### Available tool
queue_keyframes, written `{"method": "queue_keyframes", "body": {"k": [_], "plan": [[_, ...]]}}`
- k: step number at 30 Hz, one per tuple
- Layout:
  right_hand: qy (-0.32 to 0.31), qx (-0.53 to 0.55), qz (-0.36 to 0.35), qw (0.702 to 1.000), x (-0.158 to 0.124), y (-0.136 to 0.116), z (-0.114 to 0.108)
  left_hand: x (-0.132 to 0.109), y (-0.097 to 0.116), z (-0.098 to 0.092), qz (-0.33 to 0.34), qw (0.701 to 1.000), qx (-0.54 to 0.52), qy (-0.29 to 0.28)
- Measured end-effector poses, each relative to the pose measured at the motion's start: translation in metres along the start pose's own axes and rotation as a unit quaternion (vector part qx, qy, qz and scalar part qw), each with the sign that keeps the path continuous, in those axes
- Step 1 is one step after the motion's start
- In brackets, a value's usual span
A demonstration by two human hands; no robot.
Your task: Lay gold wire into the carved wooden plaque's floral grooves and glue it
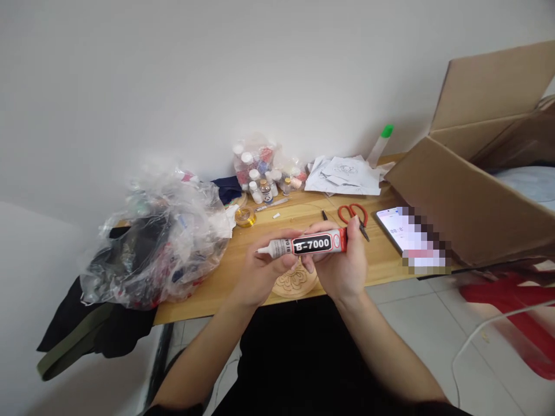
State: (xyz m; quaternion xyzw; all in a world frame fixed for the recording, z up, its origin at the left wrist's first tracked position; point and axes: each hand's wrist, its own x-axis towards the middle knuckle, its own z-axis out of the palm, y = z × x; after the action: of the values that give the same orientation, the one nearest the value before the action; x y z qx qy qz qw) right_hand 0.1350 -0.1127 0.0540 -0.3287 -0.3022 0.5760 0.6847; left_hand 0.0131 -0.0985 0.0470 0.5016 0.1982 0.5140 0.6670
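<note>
A glue tube (318,244) marked B-7000 lies sideways across both hands, its pale nozzle pointing left and its red end to the right. My left hand (265,268) is closed round the nozzle end, thumb in front. Around the red end my right hand (347,268) grips, with the thumb up beside it. Below the tube, a round wooden disc (295,283) with a carved flower pattern rests at the table's front edge, partly hidden by the hands. A small white piece (276,215) lies on the table beyond the left hand.
Red-handled scissors or pliers (353,215) and a phone (390,222) lie to the right, beside a big open cardboard box (472,202). Bagged clear plastic (191,231) fills the table's left. Small bottles (265,189), a gold wire spool (245,217) and papers (347,176) sit along the wall.
</note>
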Motion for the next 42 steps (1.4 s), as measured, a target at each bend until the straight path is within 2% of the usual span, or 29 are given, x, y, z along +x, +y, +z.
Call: {"method": "queue_keyframes", "body": {"k": [4, 7, 8, 11, 13, 15, 17, 20, 23, 27, 32, 36, 42], "plan": [[0.011, -0.005, 0.03, 0.999, 0.015, 0.01, -0.013, 0.013, -0.016, -0.008, -0.008, 1.0, 0.011, -0.024], [0.035, -0.052, 0.025, 0.998, 0.034, 0.01, -0.031, 0.03, -0.027, -0.03, -0.008, 0.992, 0.118, -0.033], [0.034, -0.071, 0.014, 0.997, 0.043, 0.008, -0.039, 0.038, -0.032, -0.041, -0.003, 0.98, 0.194, -0.044], [0.005, -0.125, -0.047, 0.991, 0.073, 0.001, -0.062, 0.063, -0.051, -0.077, 0.022, 0.923, 0.385, -0.011], [-0.025, -0.157, -0.056, 0.986, 0.091, 0.002, -0.073, 0.076, -0.068, -0.096, 0.012, 0.899, 0.438, -0.015], [-0.044, -0.188, -0.02, 0.981, 0.102, 0.011, -0.08, 0.084, -0.085, -0.107, 0.007, 0.891, 0.453, -0.038], [-0.059, -0.215, 0.029, 0.974, 0.106, 0.023, -0.085, 0.087, -0.096, -0.111, 0.027, 0.889, 0.455, -0.043], [-0.044, -0.24, 0.044, 0.969, 0.106, 0.036, -0.093, 0.085, -0.1, -0.112, 0.058, 0.895, 0.439, -0.048], [-0.019, -0.263, 0.037, 0.964, 0.104, 0.039, -0.1, 0.082, -0.098, -0.114, 0.064, 0.888, 0.444, -0.098], [-0.032, -0.315, 0.054, 0.947, 0.099, 0.038, -0.103, 0.081, -0.097, -0.117, 0.041, 0.869, 0.471, -0.144], [-0.035, -0.331, 0.024, 0.943, 0.096, 0.04, -0.101, 0.082, -0.099, -0.118, 0.037, 0.864, 0.477, -0.156], [-0.028, -0.335, 0.028, 0.941, 0.098, 0.043, -0.098, 0.084, -0.099, -0.12, 0.033, 0.857, 0.483, -0.179], [-0.032, -0.339, 0.0, 0.94, 0.098, 0.048, -0.1, 0.084, -0.097, -0.12, 0.023, 0.871, 0.454, -0.186]]}}
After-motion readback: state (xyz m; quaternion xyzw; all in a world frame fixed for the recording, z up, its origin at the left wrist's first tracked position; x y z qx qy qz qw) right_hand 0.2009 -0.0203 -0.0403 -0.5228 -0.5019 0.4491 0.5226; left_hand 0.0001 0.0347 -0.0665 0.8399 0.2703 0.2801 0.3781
